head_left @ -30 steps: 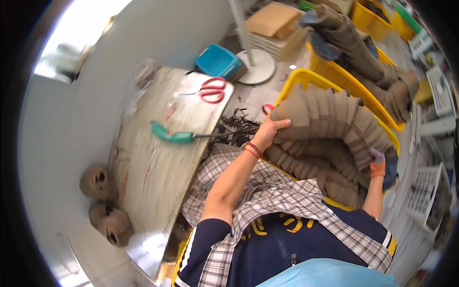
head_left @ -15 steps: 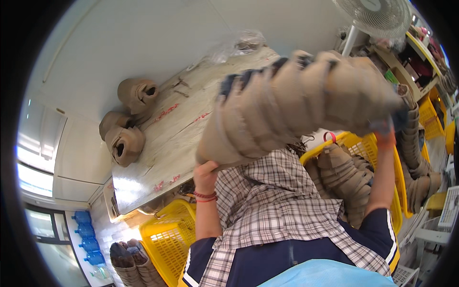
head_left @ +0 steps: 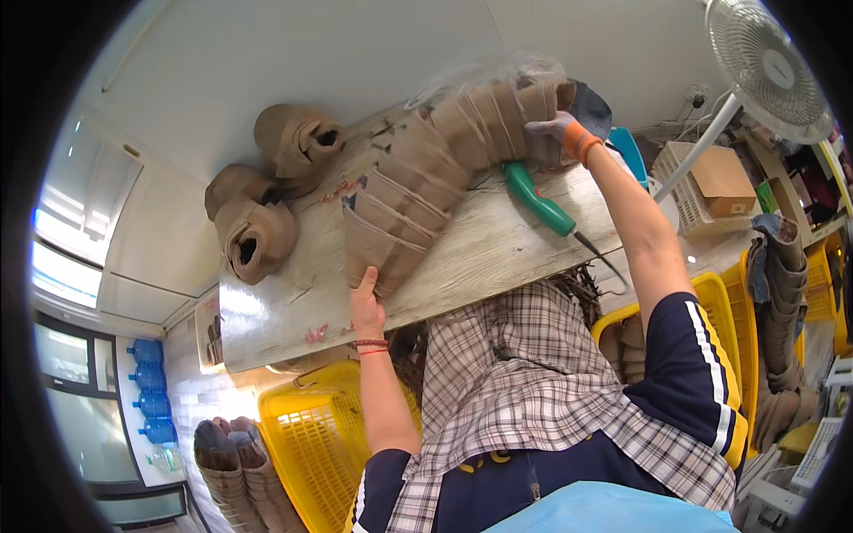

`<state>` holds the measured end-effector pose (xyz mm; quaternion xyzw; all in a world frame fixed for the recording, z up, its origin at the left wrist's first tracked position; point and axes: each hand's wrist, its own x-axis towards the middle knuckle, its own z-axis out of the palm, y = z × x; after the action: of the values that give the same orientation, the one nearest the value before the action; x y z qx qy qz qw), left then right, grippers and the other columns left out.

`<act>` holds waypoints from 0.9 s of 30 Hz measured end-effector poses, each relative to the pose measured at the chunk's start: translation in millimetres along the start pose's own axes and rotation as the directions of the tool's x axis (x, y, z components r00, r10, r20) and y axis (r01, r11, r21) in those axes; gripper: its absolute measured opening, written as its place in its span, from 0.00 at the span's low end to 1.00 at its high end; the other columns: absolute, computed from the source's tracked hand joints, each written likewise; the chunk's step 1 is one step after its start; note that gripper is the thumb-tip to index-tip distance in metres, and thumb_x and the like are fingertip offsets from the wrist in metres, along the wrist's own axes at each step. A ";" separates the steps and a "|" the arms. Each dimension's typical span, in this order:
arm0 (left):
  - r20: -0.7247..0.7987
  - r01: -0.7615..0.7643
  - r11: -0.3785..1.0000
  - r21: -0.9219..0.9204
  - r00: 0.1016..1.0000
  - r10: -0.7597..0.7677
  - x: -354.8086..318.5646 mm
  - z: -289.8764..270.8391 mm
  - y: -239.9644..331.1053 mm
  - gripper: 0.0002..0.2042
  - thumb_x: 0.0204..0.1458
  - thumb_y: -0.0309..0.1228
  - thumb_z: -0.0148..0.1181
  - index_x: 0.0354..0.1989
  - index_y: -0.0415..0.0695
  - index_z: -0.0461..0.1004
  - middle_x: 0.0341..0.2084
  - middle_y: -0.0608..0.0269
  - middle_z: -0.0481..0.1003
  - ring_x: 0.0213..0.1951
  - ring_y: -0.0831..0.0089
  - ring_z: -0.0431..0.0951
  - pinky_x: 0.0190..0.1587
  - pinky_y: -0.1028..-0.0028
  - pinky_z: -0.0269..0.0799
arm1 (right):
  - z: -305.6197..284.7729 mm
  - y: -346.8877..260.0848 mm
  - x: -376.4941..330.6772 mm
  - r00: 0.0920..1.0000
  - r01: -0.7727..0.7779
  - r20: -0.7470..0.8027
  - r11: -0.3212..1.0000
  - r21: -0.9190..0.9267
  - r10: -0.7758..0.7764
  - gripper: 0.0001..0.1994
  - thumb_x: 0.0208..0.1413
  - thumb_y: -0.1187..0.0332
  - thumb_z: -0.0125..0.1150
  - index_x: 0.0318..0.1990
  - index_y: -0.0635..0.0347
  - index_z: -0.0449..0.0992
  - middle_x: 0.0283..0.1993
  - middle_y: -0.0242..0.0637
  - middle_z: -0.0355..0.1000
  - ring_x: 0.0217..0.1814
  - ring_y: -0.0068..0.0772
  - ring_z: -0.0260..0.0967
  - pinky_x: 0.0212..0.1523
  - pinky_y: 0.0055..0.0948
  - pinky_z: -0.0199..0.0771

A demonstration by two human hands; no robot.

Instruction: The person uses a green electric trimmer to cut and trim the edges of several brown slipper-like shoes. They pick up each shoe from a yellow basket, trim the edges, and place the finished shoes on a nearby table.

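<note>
A long, curved stack of nested beige shoe uppers (head_left: pixel 418 186), dark-lined at some edges, lies across the light wooden table (head_left: pixel 524 258). My left hand (head_left: pixel 366 311) grips its near end, with the thumb on top and the other fingers mostly hidden beneath. At the far right end, my right hand (head_left: pixel 560 131) holds the stack; it has pale finger coverings and an orange band at the wrist. Just below that end rests a green handheld tool (head_left: pixel 540 202) with a black cord hanging over the table's front edge. My left wrist wears red string bracelets.
Rolled beige uppers (head_left: pixel 258 240) sit at the table's left end. Yellow baskets (head_left: pixel 306 426) stand below on both sides, the right one holding more uppers. A white fan (head_left: pixel 777 75) rises at right, beside a cardboard box (head_left: pixel 721 180). Clear plastic (head_left: pixel 533 67) lies behind the stack.
The stack has come down from the air in front of me onto the table, both hands still on it. My right hand has moved forward and left. The green tool now shows.
</note>
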<state>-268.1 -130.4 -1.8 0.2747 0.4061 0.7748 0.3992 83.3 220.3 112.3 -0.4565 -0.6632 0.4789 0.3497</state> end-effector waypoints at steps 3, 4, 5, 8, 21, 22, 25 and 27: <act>-0.082 -0.038 0.994 0.099 0.996 0.046 -14.3 13.2 14.5 0.23 0.49 0.32 0.65 0.52 0.36 0.68 0.48 0.63 0.72 0.48 0.72 0.70 0.54 0.73 0.62 | -5.5 25.8 -15.8 0.982 0.126 -0.166 0.971 0.205 -0.093 0.24 0.47 0.57 0.67 0.46 0.65 0.72 0.37 0.38 0.73 0.38 0.32 0.70 0.39 0.27 0.69; -0.118 -0.022 0.986 0.166 0.992 0.042 -18.0 7.7 14.9 0.22 0.49 0.32 0.65 0.51 0.35 0.69 0.47 0.63 0.72 0.47 0.72 0.70 0.53 0.73 0.63 | -3.3 17.7 -33.3 0.903 0.158 -0.381 0.978 -0.139 -0.200 0.28 0.47 0.53 0.65 0.48 0.67 0.71 0.41 0.44 0.73 0.43 0.38 0.70 0.44 0.31 0.69; -0.145 0.010 0.974 0.224 0.989 0.023 -24.1 13.1 28.0 0.22 0.49 0.32 0.65 0.50 0.35 0.70 0.46 0.62 0.73 0.46 0.73 0.70 0.53 0.73 0.63 | -3.9 15.7 -53.8 0.777 0.023 -0.568 0.914 -0.406 -0.272 0.32 0.47 0.48 0.63 0.51 0.68 0.70 0.44 0.50 0.73 0.47 0.43 0.71 0.48 0.35 0.68; -0.130 -0.062 0.974 0.220 0.987 0.093 -20.0 9.6 17.1 0.21 0.48 0.33 0.66 0.48 0.33 0.71 0.45 0.62 0.74 0.45 0.74 0.71 0.52 0.74 0.63 | 32.7 18.3 -123.9 0.921 0.027 -0.326 0.871 -0.491 -0.213 0.34 0.45 0.44 0.64 0.51 0.64 0.71 0.46 0.48 0.73 0.48 0.44 0.70 0.50 0.36 0.68; -0.076 -0.167 0.912 0.375 0.975 0.209 -64.0 9.5 85.5 0.19 0.52 0.30 0.60 0.51 0.34 0.70 0.46 0.59 0.74 0.46 0.70 0.73 0.52 0.72 0.66 | 71.2 13.1 -158.5 0.997 -0.071 -0.046 0.611 -0.789 0.057 0.30 0.39 0.68 0.57 0.56 0.58 0.66 0.46 0.50 0.73 0.50 0.51 0.69 0.51 0.39 0.68; -0.144 -0.133 0.966 0.221 0.975 0.167 -76.1 9.3 103.6 0.19 0.53 0.31 0.59 0.51 0.34 0.70 0.46 0.58 0.73 0.47 0.68 0.73 0.53 0.69 0.66 | 65.7 15.9 -159.9 0.997 -0.060 -0.011 0.636 -0.770 0.080 0.28 0.40 0.66 0.57 0.54 0.59 0.68 0.45 0.49 0.73 0.49 0.52 0.70 0.50 0.40 0.68; -0.246 -0.068 0.965 -0.254 0.969 0.004 -102.2 -10.7 150.1 0.19 0.54 0.32 0.56 0.52 0.34 0.68 0.49 0.53 0.72 0.50 0.61 0.72 0.56 0.61 0.66 | 53.2 18.1 -175.3 0.987 -0.108 0.011 0.710 -0.696 0.160 0.26 0.43 0.46 0.60 0.40 0.59 0.76 0.36 0.50 0.75 0.41 0.52 0.72 0.43 0.40 0.70; -0.250 -0.086 0.916 -0.392 0.968 -0.016 -122.5 -16.8 175.0 0.19 0.57 0.32 0.50 0.54 0.34 0.64 0.52 0.48 0.69 0.54 0.55 0.69 0.56 0.55 0.65 | 50.8 19.3 -194.9 0.989 -0.120 -0.017 0.719 -0.685 0.149 0.30 0.44 0.38 0.57 0.35 0.60 0.77 0.31 0.49 0.75 0.36 0.51 0.73 0.39 0.40 0.69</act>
<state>-284.9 -301.8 125.6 0.0956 0.2811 0.8765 0.3789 108.7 23.3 73.6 -0.5906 -0.7646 0.2342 0.1085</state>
